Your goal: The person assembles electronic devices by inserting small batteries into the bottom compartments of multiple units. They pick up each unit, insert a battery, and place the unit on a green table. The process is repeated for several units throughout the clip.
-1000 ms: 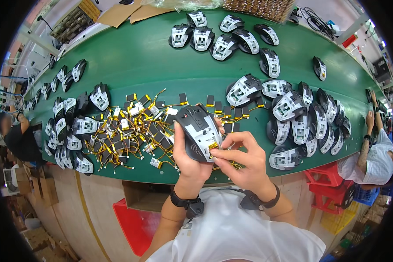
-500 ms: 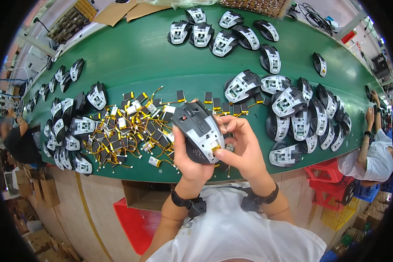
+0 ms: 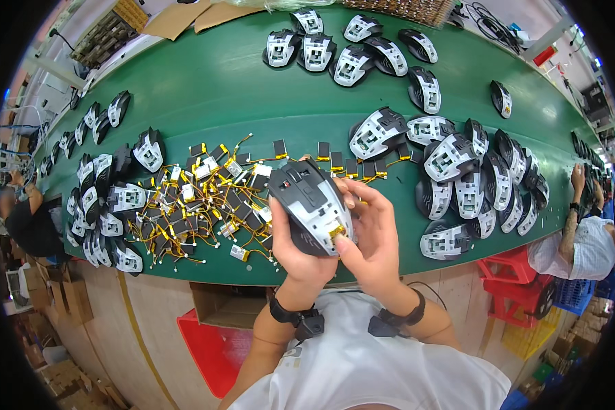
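A black and silver-white computer mouse (image 3: 306, 195) is held above the near edge of the green bench, tilted slightly, its slotted side facing up. My left hand (image 3: 295, 256) cradles it from the left, the thumb along its side and the other fingers hidden beneath. My right hand (image 3: 374, 249) closes on the right side, with its fingertips at the edge. The right thumb presses at a small yellow-taped part (image 3: 337, 232) in the cut-out at the mouse's near end. Just left lies a heap of small wired battery packs (image 3: 205, 205), with several more in a row behind my hands.
Similar mice stand in clusters at right (image 3: 468, 195), left (image 3: 92, 205) and far back (image 3: 352, 65) on the green bench (image 3: 205, 89). Below the edge are a red bin (image 3: 215, 355) and a cardboard box (image 3: 229, 307). Co-workers (image 3: 581, 239) sit at both ends.
My right hand has closed in against the mouse's side, its fingers less spread. The thumb has shifted slightly left over the yellow-taped part. The mouse stays nearly in place in my left hand.
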